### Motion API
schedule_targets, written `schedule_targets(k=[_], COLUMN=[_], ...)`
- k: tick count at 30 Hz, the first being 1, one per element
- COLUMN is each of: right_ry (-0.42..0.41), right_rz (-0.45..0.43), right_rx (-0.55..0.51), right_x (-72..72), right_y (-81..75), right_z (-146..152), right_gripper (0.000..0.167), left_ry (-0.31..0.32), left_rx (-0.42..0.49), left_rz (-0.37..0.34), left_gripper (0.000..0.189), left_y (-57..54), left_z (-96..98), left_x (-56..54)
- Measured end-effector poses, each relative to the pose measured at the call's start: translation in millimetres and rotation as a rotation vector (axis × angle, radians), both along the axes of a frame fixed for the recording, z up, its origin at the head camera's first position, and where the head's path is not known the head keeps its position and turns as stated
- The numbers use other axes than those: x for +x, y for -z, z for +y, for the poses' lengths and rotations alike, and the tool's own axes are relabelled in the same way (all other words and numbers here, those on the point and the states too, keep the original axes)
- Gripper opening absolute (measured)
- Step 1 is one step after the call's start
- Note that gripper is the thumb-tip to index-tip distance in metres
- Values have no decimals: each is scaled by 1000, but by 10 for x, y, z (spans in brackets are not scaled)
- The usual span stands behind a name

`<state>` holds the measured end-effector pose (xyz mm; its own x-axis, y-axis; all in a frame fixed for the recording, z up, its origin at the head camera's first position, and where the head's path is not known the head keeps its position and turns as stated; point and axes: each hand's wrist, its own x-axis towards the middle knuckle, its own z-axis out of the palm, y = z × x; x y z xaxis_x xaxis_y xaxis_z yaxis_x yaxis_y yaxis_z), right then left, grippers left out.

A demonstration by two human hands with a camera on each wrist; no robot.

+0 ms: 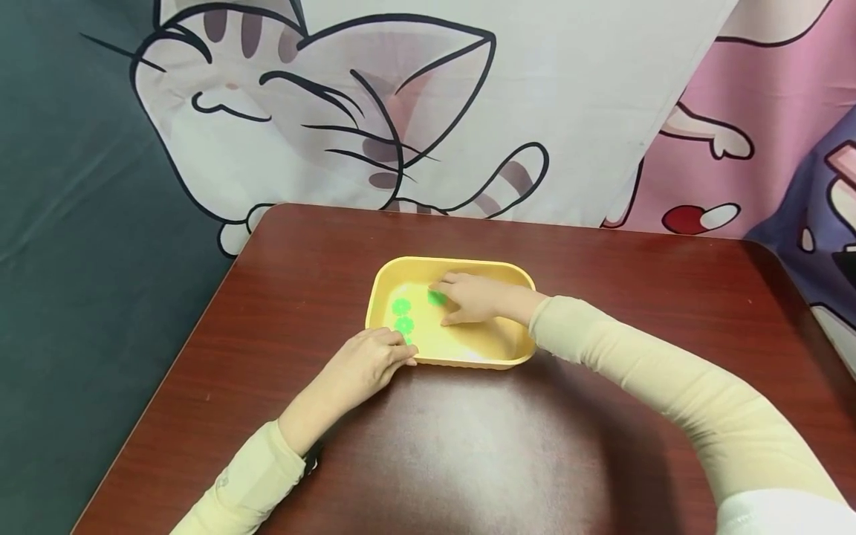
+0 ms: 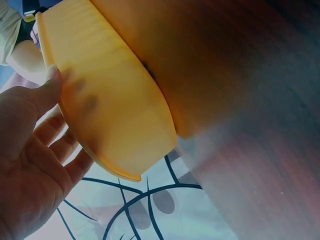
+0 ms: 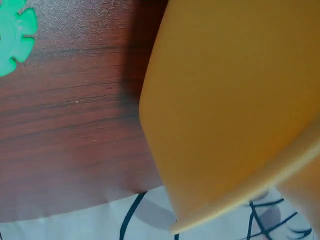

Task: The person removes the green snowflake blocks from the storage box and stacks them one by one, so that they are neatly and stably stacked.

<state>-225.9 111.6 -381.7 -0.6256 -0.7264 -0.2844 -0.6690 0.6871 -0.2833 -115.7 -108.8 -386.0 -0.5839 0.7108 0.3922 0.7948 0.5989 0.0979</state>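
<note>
A shallow yellow plastic basket [image 1: 468,362] sits on the table. My left hand [image 1: 371,360] grips its near left corner; in the left wrist view the thumb lies on the outer wall and the other fingers [image 2: 55,125] go over the rim. Reaching over the right side, my right hand [image 1: 471,297] is inside with thumb and fingers spread, its fingertips at a green snowflake disc [image 1: 437,298] that they partly cover. Two more green snowflake discs, one farther back [image 1: 401,307] and one nearer [image 1: 404,325], lie at the left of the basket floor, with a bit of green by the left fingers.
The dark red wooden table [image 1: 301,297] ends at a cat-printed cloth [image 1: 568,89] behind. Another green snowflake disc [image 3: 15,37] lies on the tabletop beside the basket wall [image 3: 225,100] in the right wrist view.
</note>
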Motion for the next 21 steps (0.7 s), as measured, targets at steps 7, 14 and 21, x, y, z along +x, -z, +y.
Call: schedule_targets(k=[7,14,21], right_ry=[54,143,169], right_rz=[68,106,141], right_rx=[-38,-39,2], right_x=[16,56,52], right_y=[89,135,110], right_z=[-41,-40,-121], right_gripper=[48,36,31], left_ry=[2,-1,0], left_rx=[7,8,12], left_rz=[7,5,9], left_gripper=[9,10,12], left_y=[5,27,22], left_z=[-3,19,5], left_x=[4,5,-17])
